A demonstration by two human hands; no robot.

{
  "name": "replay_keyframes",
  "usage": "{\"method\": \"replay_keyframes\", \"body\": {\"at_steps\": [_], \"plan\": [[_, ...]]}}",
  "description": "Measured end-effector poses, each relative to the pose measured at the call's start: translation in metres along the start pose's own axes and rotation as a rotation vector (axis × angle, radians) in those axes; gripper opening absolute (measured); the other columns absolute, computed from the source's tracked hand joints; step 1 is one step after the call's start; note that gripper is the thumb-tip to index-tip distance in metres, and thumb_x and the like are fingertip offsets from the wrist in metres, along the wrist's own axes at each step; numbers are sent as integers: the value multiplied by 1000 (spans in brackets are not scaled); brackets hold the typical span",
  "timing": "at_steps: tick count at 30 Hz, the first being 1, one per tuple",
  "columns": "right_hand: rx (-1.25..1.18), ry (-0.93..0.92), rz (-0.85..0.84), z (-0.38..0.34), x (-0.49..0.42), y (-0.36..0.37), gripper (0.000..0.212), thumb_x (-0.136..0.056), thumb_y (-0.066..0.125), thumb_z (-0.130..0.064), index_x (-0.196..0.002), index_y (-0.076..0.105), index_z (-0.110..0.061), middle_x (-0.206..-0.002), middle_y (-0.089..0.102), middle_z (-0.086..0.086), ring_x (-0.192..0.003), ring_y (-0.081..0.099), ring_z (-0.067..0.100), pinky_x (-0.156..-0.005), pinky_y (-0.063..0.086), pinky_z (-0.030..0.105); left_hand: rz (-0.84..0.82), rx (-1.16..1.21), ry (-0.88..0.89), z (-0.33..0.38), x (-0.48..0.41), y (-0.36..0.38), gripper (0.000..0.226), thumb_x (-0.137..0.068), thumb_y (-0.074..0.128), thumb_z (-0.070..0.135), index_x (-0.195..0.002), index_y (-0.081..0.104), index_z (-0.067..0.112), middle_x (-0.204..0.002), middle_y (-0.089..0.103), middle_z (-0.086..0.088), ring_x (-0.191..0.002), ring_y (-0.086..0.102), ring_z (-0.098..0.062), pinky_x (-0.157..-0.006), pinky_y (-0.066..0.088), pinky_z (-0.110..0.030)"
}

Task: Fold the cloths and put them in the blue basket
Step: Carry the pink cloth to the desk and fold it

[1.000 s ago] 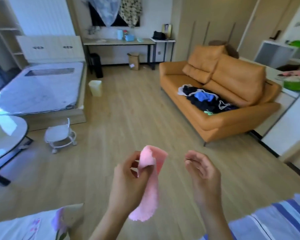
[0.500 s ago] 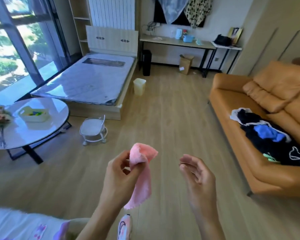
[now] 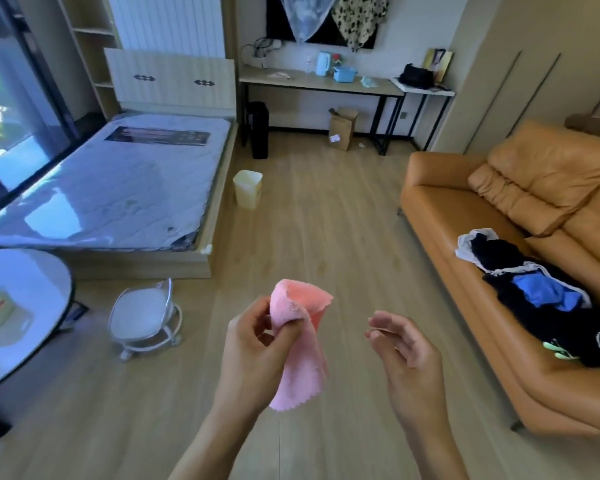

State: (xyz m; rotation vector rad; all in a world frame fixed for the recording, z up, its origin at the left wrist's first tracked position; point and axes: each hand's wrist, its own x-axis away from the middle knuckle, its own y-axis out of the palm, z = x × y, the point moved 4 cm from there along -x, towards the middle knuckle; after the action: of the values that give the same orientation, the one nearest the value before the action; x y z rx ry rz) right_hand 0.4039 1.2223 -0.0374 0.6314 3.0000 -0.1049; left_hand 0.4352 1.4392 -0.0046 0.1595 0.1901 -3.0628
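A small pink cloth (image 3: 300,362) hangs folded over from my left hand (image 3: 253,351), which pinches it near its top at chest height above the wooden floor. My right hand (image 3: 404,351) floats a short way to the right, fingers loosely curled and apart, holding nothing and not touching the cloth. A heap of dark, blue and white clothes (image 3: 548,303) lies on the seat of the orange sofa (image 3: 465,209) at the right. No blue basket is in view.
A bed with a bare mattress (image 3: 111,188) fills the left. A round white table (image 3: 21,306) sits at the near left, a small wheeled white stool (image 3: 142,313) beside it. A cream bin (image 3: 247,188) stands on the floor; a desk (image 3: 319,83) lines the far wall.
The view has swung left, then slightly back right, so the sofa sits at the right and the bed shows. My left hand keeps the pink cloth; my right hand stays off it.
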Motion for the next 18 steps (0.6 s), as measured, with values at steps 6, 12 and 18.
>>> {"method": "replay_keyframes", "body": {"at_steps": [6,12,18], "plan": [[-46,11,10,8,-128,51,22,-91,66,1,-103,72,-17,-102,76,0,-96,71,13,-84,54,19,26,-37,17,-16,-138,20,19,-74,68,27,-84,70,12,-83,69,-22,-82,64,-43,-76,53,-60],[-82,-24,-10,20,-288,99,21,-91,67,-1,-102,72,-18,-103,76,-1,-95,71,9,-84,54,20,29,-30,55,-25,-292,50,17,-74,69,25,-86,68,12,-89,67,-26,-77,63,-40,-74,54,-56],[-120,-43,-83,3,-447,148,20,-90,68,-1,-102,72,-16,-103,75,0,-93,70,7,-87,55,24,54,17,71,-8,-437,80,12,-74,66,23,-83,73,28,-86,72,-16,-76,65,-21,-72,50,-38]]}}
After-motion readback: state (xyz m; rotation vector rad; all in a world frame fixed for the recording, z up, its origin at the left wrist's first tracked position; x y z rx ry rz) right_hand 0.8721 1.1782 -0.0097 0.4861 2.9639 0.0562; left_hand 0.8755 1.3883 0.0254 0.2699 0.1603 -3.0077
